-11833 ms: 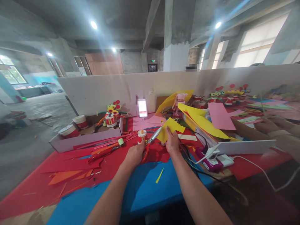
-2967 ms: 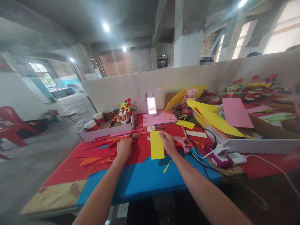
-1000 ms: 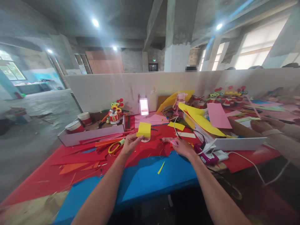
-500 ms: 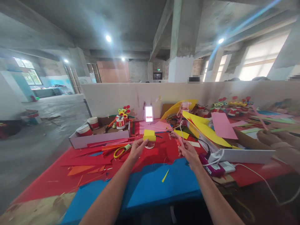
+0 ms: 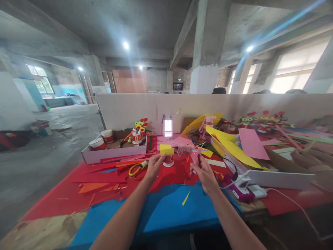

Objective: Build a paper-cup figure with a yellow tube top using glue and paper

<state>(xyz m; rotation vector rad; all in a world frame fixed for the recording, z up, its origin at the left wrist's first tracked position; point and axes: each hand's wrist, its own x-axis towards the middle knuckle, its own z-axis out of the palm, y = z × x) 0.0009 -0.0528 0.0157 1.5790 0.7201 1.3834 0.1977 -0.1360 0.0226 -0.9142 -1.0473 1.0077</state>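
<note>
My left hand [image 5: 155, 167] pinches a small piece of yellow paper [image 5: 167, 149] between thumb and fingers, held up over the table. My right hand [image 5: 205, 173] is wrapped round the handle of a pink hot glue gun [image 5: 191, 151]. Its nozzle points left and ends close to the paper's right edge; whether they touch I cannot tell. Just below the yellow paper stands a red and white cup [image 5: 169, 161], partly hidden. A yellow pipe-like loop with a pale green end [image 5: 135, 169] lies left of my left hand.
Red and orange paper strips [image 5: 104, 177] cover the left of the table. A shallow box [image 5: 114, 158] holds cups and a finished-looking figure [image 5: 137, 133]. At right are a box of coloured paper [image 5: 286, 178], a purple power strip [image 5: 243, 191] with cords, and another person's blurred hand [image 5: 303, 158].
My right hand has brought the glue gun up and turned it, so its nozzle now points left toward the yellow paper. My left hand keeps the paper in nearly the same place.
</note>
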